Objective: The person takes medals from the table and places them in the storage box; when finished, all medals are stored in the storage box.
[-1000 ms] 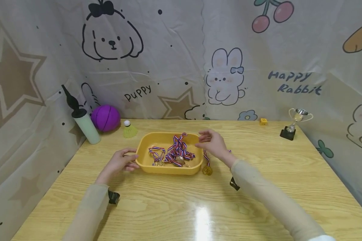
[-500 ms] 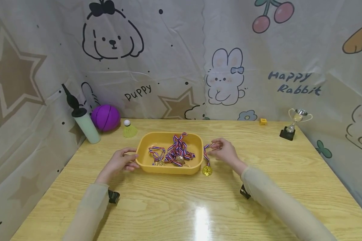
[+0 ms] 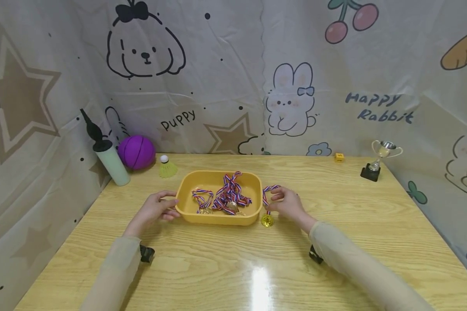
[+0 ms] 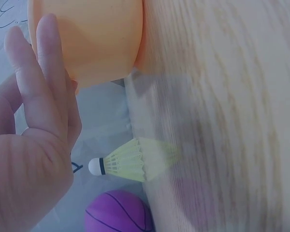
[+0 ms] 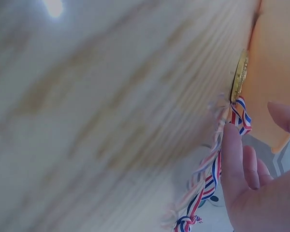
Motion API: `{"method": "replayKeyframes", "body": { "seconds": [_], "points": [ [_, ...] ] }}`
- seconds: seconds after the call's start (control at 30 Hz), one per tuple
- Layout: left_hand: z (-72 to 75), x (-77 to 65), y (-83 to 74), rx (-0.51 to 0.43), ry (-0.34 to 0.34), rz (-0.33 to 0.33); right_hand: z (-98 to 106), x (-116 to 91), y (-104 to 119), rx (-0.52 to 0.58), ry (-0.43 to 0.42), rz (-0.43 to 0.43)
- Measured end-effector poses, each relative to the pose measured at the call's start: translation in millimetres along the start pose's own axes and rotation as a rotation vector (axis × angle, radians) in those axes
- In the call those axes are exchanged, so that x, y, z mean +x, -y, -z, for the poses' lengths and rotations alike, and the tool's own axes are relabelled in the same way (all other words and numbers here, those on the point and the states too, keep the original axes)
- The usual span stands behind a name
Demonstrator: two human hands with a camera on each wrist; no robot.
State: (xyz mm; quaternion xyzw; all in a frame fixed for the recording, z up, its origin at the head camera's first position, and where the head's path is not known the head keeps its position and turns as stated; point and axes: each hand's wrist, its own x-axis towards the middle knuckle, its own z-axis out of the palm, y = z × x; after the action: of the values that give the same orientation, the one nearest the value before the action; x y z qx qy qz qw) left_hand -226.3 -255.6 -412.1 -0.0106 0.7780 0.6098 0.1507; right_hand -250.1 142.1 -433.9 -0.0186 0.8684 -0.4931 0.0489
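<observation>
A yellow plastic tray stands mid-table with several medals on red, white and blue ribbons in it. My left hand touches the tray's left end; in the left wrist view its fingers are straight along the wall. Just outside the tray's right end lies one gold medal, its striped ribbon stretched back along the table. My right hand is at that ribbon. In the right wrist view its index finger lies against the ribbon, with the thumb held apart and nothing pinched between them.
At the back left stand a pale green pump with a black nozzle, a purple ball and a yellow shuttlecock. A small yellow cube and a trophy cup are at the back right. A printed curtain borders the table.
My right hand has left the tray's right rim, moved right to the ribbon outside, then slid slightly nearer along it. The left hand and the tray have stayed put.
</observation>
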Motion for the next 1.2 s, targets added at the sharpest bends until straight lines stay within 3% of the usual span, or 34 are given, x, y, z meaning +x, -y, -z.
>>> {"method": "replayKeyframes", "body": {
  "seconds": [0.13, 0.3, 0.5, 0.9, 1.2],
  "points": [
    [-0.3, -0.4, -0.2, 0.002, 0.003, -0.005, -2.9, -0.5, 0.2, -0.001, 0.01, 0.013],
    [0.0, -0.8, 0.5, 0.008, 0.0, -0.006, -6.9, -1.0, 0.5, -0.009, 0.029, -0.031],
    [0.2, -0.7, 1.3, 0.006, 0.003, -0.008, -11.1, 0.6, -0.5, -0.077, 0.039, -0.042],
    [-0.1, 1.0, 1.2, -0.006, 0.007, -0.001, -9.0, 1.0, 1.2, -0.112, 0.106, -0.043],
    [-0.4, 1.2, 1.0, 0.006, 0.0, 0.003, -11.5, 2.2, 0.8, -0.125, 0.088, -0.069]
  ]
}}
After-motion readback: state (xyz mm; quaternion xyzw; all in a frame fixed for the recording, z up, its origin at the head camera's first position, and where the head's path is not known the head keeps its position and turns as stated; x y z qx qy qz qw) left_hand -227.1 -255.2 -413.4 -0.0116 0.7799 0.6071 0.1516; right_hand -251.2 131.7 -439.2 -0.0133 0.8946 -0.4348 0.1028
